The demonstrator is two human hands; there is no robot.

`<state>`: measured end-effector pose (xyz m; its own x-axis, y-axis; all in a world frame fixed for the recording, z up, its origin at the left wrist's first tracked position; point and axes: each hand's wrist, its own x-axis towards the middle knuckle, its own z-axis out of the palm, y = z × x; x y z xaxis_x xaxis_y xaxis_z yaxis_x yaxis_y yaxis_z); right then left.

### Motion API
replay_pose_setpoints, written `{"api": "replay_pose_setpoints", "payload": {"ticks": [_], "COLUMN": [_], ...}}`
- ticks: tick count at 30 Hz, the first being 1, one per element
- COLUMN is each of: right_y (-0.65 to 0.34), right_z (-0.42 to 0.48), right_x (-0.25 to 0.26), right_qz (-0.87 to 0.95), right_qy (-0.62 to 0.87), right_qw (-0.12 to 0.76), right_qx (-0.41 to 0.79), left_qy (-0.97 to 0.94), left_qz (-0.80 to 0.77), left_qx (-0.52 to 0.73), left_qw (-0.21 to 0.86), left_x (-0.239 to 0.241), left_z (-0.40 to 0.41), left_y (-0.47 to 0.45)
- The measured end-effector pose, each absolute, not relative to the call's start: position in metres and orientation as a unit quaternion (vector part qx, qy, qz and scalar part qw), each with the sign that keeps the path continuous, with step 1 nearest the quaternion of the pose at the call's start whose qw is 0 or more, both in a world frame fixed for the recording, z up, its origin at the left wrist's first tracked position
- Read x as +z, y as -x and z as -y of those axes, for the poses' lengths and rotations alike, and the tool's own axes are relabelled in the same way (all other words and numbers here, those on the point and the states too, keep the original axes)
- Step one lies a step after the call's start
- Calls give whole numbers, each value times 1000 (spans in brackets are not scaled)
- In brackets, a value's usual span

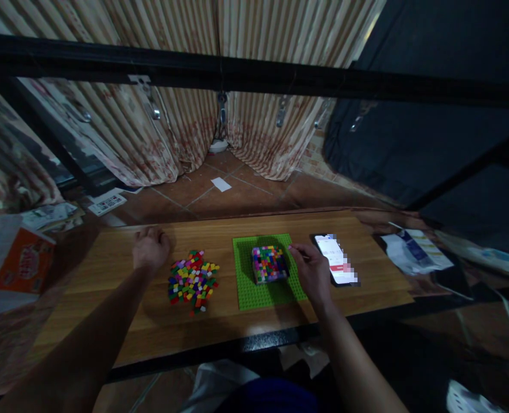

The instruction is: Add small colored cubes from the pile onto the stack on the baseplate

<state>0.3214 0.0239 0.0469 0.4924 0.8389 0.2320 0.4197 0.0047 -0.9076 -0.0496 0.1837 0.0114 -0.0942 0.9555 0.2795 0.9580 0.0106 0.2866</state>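
Note:
My right hand (312,271) is over the right edge of a green studded baseplate (245,295), its thumb and fingers pinched on a small pinkish building brick (290,247). A block of many-coloured building bricks (269,264) stands on the plate, just left of those fingertips. Further left on the tabletop lies a loose pile of small coloured bricks (194,278). Beyond the pile's upper left side, my left hand (151,248) rests on the wood with its fingers curled in, and no object shows in it.
A lit phone (335,261) lies on the wooden table (220,330), right of my right hand. A black bar (254,74) crosses above the far side. Plastic packaging (415,252) is off the right end, and an orange-and-clear bag (22,261) off the left.

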Motion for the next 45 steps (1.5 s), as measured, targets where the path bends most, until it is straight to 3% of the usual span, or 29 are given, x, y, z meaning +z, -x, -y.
{"api": "replay_pose_setpoints", "payload": {"ticks": [13,45], "right_y": [-314,-314], "right_z": [-46,-48], "right_x": [39,40], "right_qz": [529,533], "right_qy": [677,686], "right_qw": [483,453], "right_qx": [171,201], "left_qy": [677,672], "left_qz": [708,716], "left_qx": [-200,-188], "left_qw": [10,7], "left_x": [8,12], "left_z": [-185,-183], "left_y": [51,49]}}
